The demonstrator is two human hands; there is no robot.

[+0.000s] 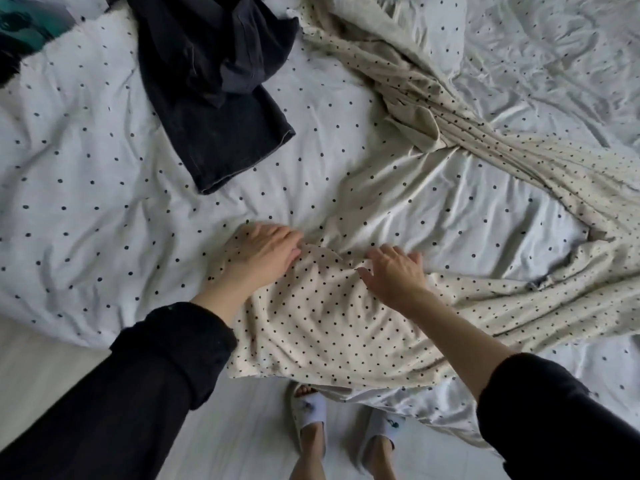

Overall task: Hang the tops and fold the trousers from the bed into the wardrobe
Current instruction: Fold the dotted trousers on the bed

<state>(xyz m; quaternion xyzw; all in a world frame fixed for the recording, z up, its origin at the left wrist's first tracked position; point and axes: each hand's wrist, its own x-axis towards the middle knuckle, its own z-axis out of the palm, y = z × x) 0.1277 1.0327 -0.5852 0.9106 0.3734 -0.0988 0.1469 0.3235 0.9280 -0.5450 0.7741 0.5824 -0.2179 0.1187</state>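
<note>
Nearest the camera, two feet in white slippers (309,412) are seen on a pale floor (249,438) at the bed's edge. Both forearms are covered by rolled black sleeves (166,351).

On the near edge of the bed (86,209), cream polka-dot trousers (322,327) are laid, their near end overhanging the edge slightly. The left hand (266,254) is pressed flat on the far left corner of this near end, fingers straight and held together. The right hand (398,271) is laid on the cloth just to the right, fingers straight and slightly spread, thumb extended toward the left hand. Nothing is pinched by either hand.

From the hands, the cream garment is trailed to the right, then back in a long rumpled band toward the far middle of the bed.

Further off, dark trousers (214,98) are lying crumpled on the white dotted duvet, well apart from the hands. At the far left corner, a teal and dark item (24,26) is partly in view; its kind cannot be told.
</note>
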